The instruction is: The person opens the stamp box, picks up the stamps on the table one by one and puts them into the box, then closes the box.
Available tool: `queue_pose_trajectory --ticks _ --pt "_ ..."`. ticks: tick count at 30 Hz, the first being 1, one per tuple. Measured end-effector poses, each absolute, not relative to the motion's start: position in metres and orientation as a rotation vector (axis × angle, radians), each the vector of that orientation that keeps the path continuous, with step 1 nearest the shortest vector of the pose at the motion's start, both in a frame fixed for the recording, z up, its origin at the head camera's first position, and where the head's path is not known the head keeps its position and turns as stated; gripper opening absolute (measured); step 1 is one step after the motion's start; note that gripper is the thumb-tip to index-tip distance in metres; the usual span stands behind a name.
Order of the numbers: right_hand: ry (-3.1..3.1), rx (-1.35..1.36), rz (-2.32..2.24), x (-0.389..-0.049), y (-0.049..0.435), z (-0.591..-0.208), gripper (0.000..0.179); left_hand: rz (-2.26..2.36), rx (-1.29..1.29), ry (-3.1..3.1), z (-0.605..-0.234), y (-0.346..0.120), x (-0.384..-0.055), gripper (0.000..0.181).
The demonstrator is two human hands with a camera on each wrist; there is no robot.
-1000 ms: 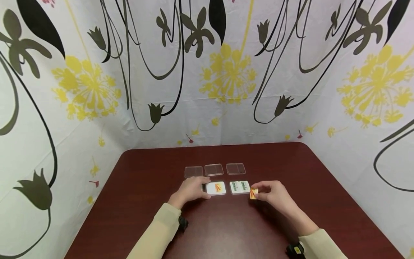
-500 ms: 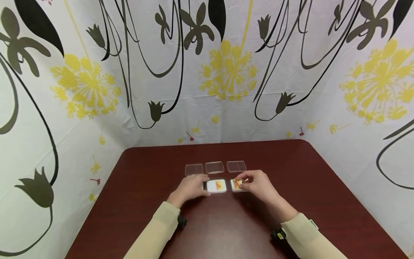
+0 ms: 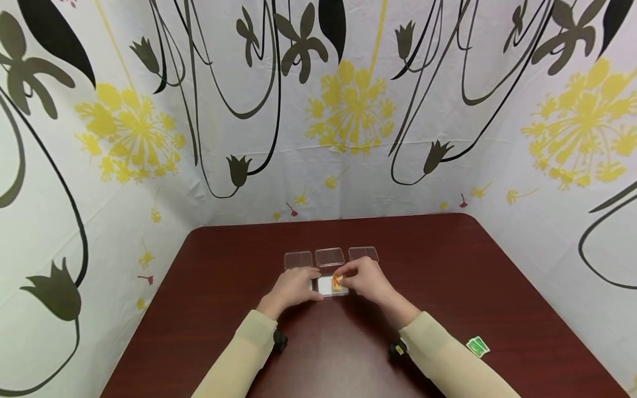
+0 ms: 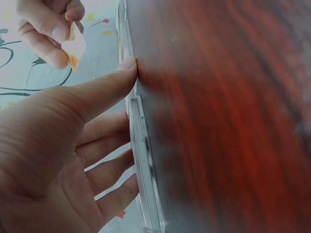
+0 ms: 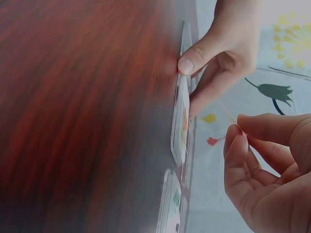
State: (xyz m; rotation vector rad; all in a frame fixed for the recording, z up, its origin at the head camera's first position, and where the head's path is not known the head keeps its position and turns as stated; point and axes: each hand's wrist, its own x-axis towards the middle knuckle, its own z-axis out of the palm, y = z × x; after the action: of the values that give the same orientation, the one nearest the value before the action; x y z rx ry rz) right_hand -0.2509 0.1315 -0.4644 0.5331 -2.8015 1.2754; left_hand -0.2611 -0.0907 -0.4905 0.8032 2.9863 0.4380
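Observation:
My right hand (image 3: 365, 280) pinches a small orange and yellow card (image 4: 75, 47) between thumb and fingertips, held above the middle plastic case. That shallow clear case (image 3: 325, 286) has a white inside with an orange picture card on its right part, partly covered in the head view. My left hand (image 3: 293, 286) holds the case at its left end, thumb on the near edge and fingers at the far edge. Another case (image 4: 146, 170) lies beneath the left hand, mostly hidden in the head view. A third case (image 5: 172, 204), showing green print, lies to the right under my right hand.
Behind the cases lie a left clear plastic piece (image 3: 298, 260), a middle one (image 3: 330, 257) and a right one (image 3: 363, 253), in a row. Some green cards (image 3: 478, 346) lie beside my right sleeve. A patterned cloth (image 3: 343, 182) hangs behind the brown table (image 3: 239, 243).
My right hand has moved left with the card, across the right case to over the middle one. The green cards have come into view from behind the right sleeve. The left hand stays put.

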Motion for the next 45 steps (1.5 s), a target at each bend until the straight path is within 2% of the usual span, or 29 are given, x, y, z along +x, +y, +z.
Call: queue_pose_trajectory --ticks 14,28,38,45 --pt "-2.860 0.612 1.154 -0.264 0.099 -0.466 0.014 0.513 0.807 2.941 -0.488 -0.097 -0.261 0.068" --pt "-2.965 0.628 0.971 -0.272 0.087 -0.475 0.010 0.558 0.786 2.910 -0.486 -0.100 -0.260 0.070" --pt "-2.931 0.659 0.833 -0.267 0.081 -0.473 0.019 0.571 0.775 2.902 -0.486 -0.101 -0.260 0.070" --pt "-2.955 0.573 0.783 -0.263 0.078 -0.469 0.022 0.559 0.768 2.900 -0.486 -0.101 -0.261 0.070"
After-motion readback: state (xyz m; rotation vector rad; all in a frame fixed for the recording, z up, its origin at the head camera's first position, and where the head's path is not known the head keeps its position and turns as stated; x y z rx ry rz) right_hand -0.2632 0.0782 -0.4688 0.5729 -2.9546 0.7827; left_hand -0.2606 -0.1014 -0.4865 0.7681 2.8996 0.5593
